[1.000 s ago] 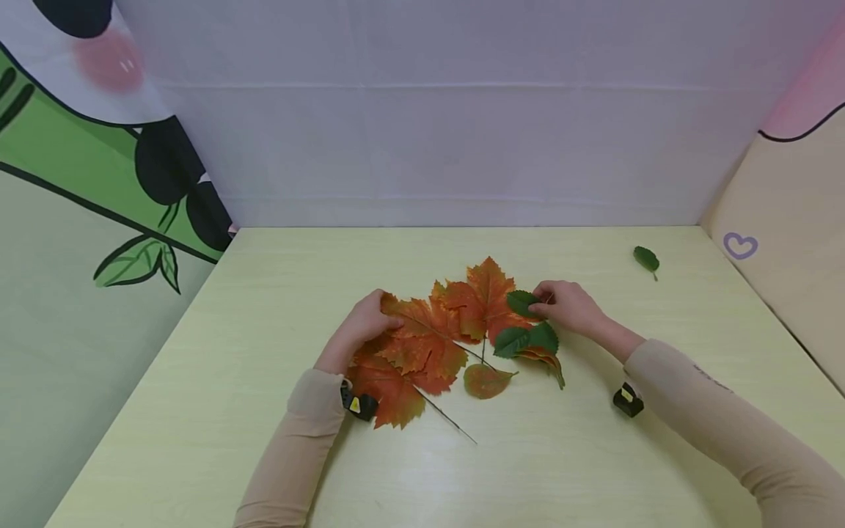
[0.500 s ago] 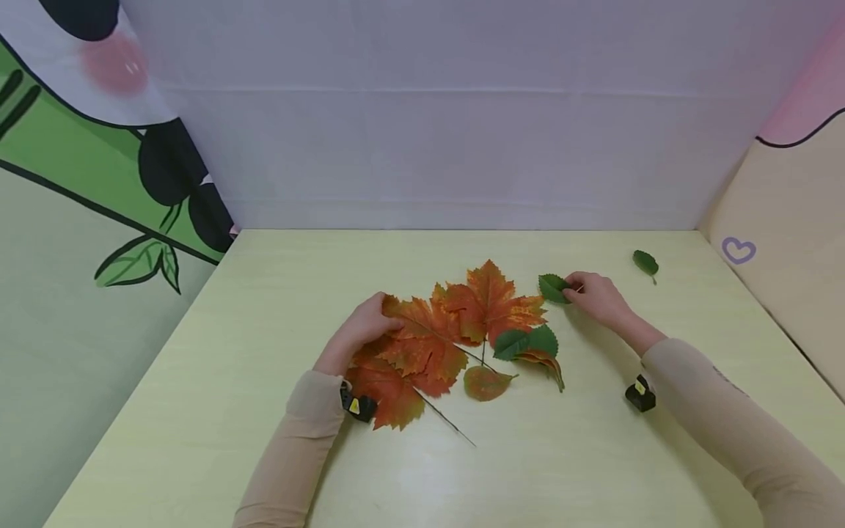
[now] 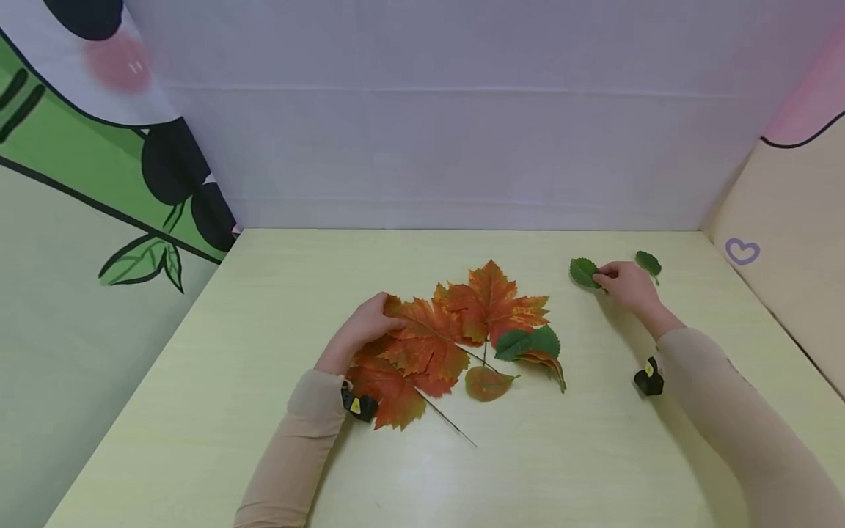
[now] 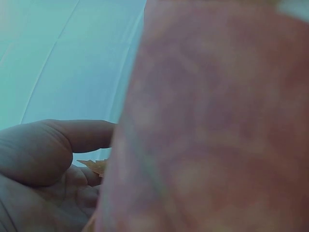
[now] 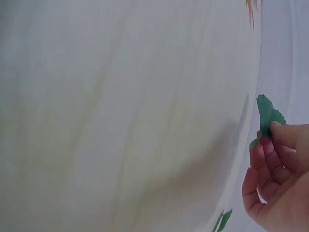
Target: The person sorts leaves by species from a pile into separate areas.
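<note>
Between thumb and fingers my right hand [image 3: 630, 286] pinches a green leaf [image 3: 584, 272], held over the table's back right part. The right wrist view shows the same green leaf [image 5: 268, 115] at the fingertips. My left hand [image 3: 363, 328] grips the edge of a bunch of orange maple leaves [image 3: 422, 337] on the table. In the left wrist view a blurred orange leaf [image 4: 203, 125] covers most of the picture and hides the fingertips. Just behind the right hand lies another green leaf [image 3: 648, 262].
Right of the maple leaves lie two overlapping green leaves [image 3: 543, 340] over some reddish ones. A rounded orange-green leaf [image 3: 487, 383] rests in front of them. The pale wooden table [image 3: 264, 293] meets a lilac back wall [image 3: 422, 161] and a beige right wall [image 3: 792, 213].
My right hand has carried the pinched green leaf from beside the maple leaves toward the back right, near the lone green leaf. The left hand stays in place.
</note>
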`<control>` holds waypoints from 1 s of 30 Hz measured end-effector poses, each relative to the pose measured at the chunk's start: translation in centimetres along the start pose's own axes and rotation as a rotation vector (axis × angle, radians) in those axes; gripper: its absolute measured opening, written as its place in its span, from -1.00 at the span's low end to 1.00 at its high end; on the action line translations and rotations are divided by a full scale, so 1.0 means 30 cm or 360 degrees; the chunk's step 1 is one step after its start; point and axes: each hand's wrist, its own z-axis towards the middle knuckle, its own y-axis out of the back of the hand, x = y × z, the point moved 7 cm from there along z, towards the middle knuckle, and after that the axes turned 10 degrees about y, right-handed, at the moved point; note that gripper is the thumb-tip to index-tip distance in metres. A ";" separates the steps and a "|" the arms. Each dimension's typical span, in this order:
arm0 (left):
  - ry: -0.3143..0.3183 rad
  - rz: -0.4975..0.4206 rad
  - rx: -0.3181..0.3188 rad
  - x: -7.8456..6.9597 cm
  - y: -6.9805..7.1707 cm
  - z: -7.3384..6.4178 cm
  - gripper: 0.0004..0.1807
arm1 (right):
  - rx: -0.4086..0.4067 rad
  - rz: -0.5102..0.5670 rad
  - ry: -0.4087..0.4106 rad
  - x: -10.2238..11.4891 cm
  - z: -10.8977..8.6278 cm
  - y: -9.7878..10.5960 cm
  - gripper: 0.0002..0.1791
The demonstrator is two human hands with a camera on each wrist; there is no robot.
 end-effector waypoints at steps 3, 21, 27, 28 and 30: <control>0.0005 0.0002 0.0001 -0.001 0.000 -0.001 -0.32 | -0.0037 -0.0007 -0.0051 -0.029 -0.001 0.020 -0.49; 0.0008 0.0012 0.0001 -0.003 -0.002 0.001 -0.34 | -0.0202 0.0177 -0.0469 -0.200 -0.004 0.089 -0.41; 0.0001 0.0006 0.0008 -0.002 -0.005 0.002 -0.29 | -0.0208 0.0313 -0.0584 -0.242 0.001 0.077 -0.37; -0.0002 0.0001 0.0009 -0.002 -0.005 0.002 -0.29 | -0.0211 0.0320 -0.0598 -0.247 0.001 0.076 -0.37; -0.0007 -0.0005 0.0008 -0.002 -0.006 0.002 -0.29 | -0.0219 0.0315 -0.0623 -0.252 -0.001 0.075 -0.36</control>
